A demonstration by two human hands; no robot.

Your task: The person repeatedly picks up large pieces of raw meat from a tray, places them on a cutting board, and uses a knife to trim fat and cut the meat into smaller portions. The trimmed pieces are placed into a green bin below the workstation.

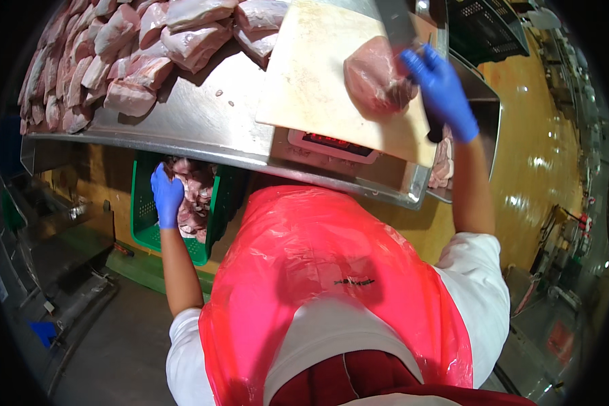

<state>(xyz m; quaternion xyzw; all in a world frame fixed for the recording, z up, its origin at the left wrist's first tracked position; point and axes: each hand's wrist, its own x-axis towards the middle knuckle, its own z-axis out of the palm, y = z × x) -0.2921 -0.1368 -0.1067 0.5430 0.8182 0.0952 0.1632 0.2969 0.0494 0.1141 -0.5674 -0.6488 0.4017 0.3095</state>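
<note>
Two gloved hands work well apart: the left hand (168, 197) at scraps (195, 193) in a crate (144, 215), its grip unclear; the right hand (448, 93) wrapped round a knife (395, 21) by the meat (374, 76) on the board (311, 74). Beyond, more cuts (118, 34) heap the table (189, 105).

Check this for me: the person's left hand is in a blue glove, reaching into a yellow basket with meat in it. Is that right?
Not quite: the basket is green, not yellow, as the head view shows. The rest is right: the left hand is in a blue glove, reaching into it, and there's meat inside.
</note>
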